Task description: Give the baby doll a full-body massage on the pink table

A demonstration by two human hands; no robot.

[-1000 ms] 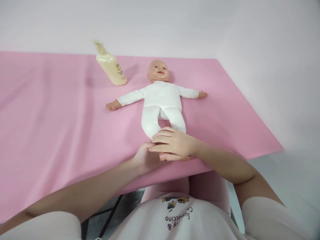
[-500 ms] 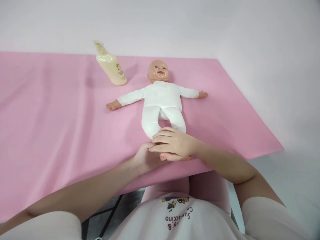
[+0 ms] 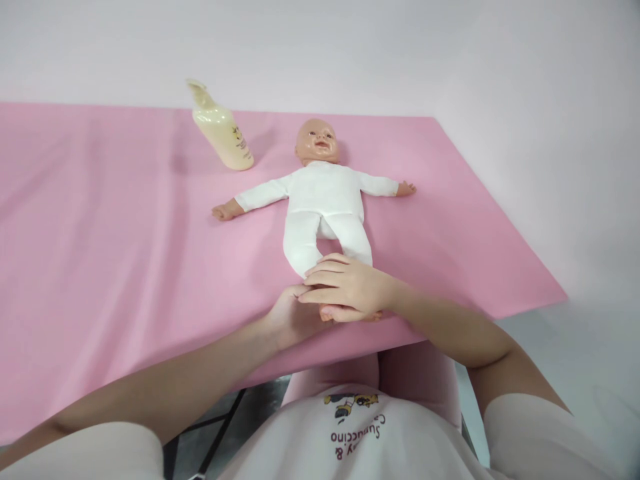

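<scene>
A baby doll (image 3: 325,190) in a white suit lies face up with its arms spread, its head away from me and its feet towards me. My left hand (image 3: 297,315) is curled round one of the doll's feet, its fingers mostly hidden beneath. Across the doll's lower legs lies my right hand (image 3: 353,290), palm down and fingers stretched out, the tips overlapping my left hand. Its thumb lies close to the doll's toes. Both ankles are covered by my hands.
A pale yellow pump bottle (image 3: 225,137) stands left of the doll's head. Pink cloth (image 3: 120,240) with soft folds covers the table, whose near edge runs just in front of my body. Behind the table is a pale wall (image 3: 320,53).
</scene>
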